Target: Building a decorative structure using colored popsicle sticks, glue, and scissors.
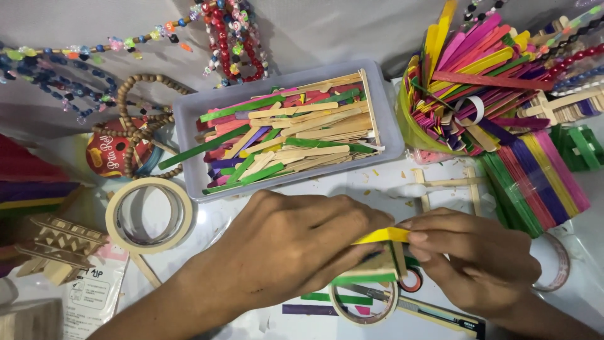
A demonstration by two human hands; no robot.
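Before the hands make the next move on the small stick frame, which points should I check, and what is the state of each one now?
1. Left hand grips the small stick frame: ok.
2. Right hand pinches the yellow flat wooden stick on the frame: ok.
3. Yellow stick lies straight along the frame's top: cannot tell.
4. Glue under it: cannot tell.
5. Grey rectangular plastic tray of spare coloured sticks is close: ok.
6. Small tape roll lies directly under the work: not ok.
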